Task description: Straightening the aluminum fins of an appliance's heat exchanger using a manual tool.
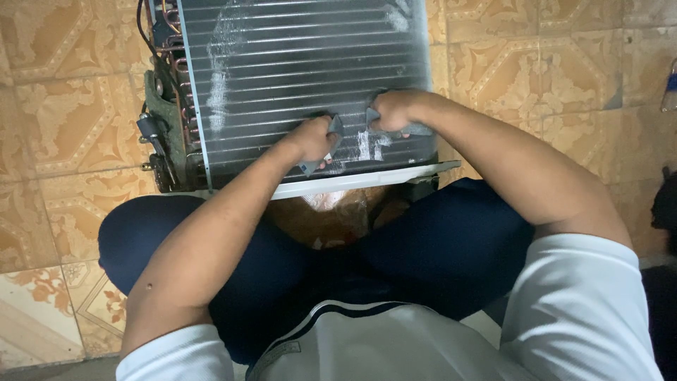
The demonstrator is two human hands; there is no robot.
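Observation:
An air-conditioner coil unit (282, 63) with thin grey metal fins stands on the tiled floor in front of my knees. White foam streaks run down its fins. My left hand (310, 140) is closed on a grey cloth or tape strip (337, 127) pressed against the lower fins. My right hand (393, 109) grips another grey piece (416, 130) just to the right of it. Both hands nearly touch at the lower middle of the coil.
Copper tubing and black wires (162, 106) cluster on the coil's left end. A white base edge (367, 178) runs under the fins. Patterned tan floor tiles (536, 63) surround the unit. My dark trouser legs (451, 240) frame it. A dark object (664, 204) sits at the right edge.

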